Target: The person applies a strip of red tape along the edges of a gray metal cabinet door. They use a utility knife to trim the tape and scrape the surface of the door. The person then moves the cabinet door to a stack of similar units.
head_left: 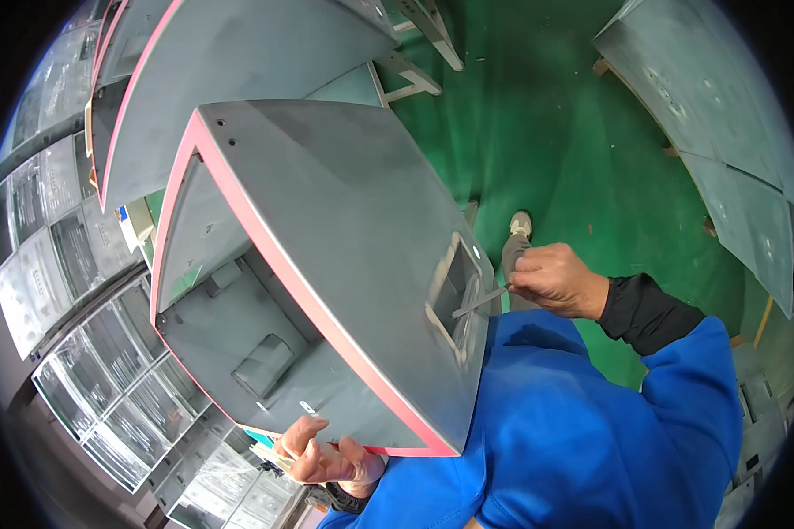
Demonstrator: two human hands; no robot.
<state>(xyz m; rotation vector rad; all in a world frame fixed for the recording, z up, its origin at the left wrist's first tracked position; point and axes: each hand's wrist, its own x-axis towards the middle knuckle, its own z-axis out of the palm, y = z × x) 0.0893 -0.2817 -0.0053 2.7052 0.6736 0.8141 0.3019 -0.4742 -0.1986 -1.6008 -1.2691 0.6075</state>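
Bordering the far left, stacked glossy parts (71, 229) curve along the rim of the view; just right of them, a second grey housing (256, 79) stands beyond the main housing (318, 176). From my remote station I locate the latter at centre-left, its pink-edged open side (260, 231) facing left, its broad outer panel (353, 238) facing right. At its near lower edge lies my left grip (331, 458), fingers curled; I cannot tell whether they hold anything. Farther right, the panel bears a pale-bordered opening (456, 286), its long axis running roughly up and down in the view. A thin flat strip (483, 301) overlaps this opening from the right, its long axis slanting down and left; whether the tip touches is unclear to me. My right grip (556, 280), closed round the strip's outer end, is much the nearer hand to the opening. The panel's edge runs between that hand and the opening, close to the blue garment (591, 397). Rightward, green floor (556, 159) spreads to a row of grey panels (723, 123), leaving the right grip its wider room on that side.
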